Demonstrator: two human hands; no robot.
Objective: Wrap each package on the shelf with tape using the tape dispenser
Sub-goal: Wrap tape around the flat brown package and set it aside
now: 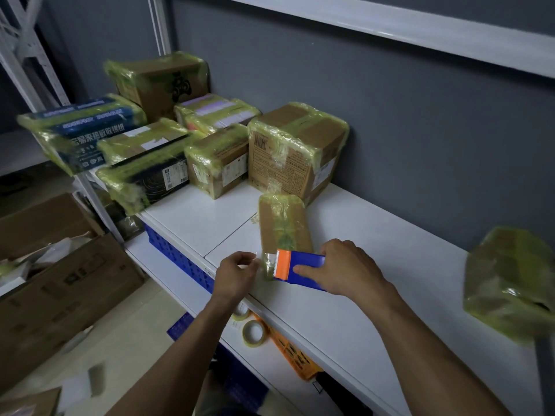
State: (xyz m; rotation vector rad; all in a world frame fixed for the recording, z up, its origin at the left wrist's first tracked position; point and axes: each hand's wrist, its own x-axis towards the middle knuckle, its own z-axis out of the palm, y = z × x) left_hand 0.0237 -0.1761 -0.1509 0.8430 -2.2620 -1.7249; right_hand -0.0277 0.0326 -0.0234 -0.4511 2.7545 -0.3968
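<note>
The right hand (348, 265) is clamped over the blue tape dispenser (303, 270), index finger laid along its side, orange cutter end pointing toward the other hand. The left hand (235, 273), just beside that cutter end, has its fingers curled and pinches the loose end of one clear tape strip (267, 261) drawn out between the two hands.

Just beyond both hands, and touching the strip, one flat package (282, 223) lies on the white shelf (405, 235), already banded in yellowish tape. Farther out past it stands a large box (297, 151). To the far left of the left hand is the rest of the wrapped cluster: a medium box (217, 163), a black box (144, 181) with a long box (141, 142) on top of it, a blue-printed package (81, 130), a gamepad-printed box (162, 79) and a pale package (216, 112) that may be two stacked; I cannot tell. That makes seven I can separate in the cluster. One more wrapped package (510, 280) sits well off to the right of the right hand, at the frame edge.

Below the left forearm, on the lower level, lie two tape rolls, one (254, 333) in full view and the other (244, 314) half hidden. A blue crate (180, 259) sits under the shelf, and cardboard cartons (60, 280) stand on the floor far left.
</note>
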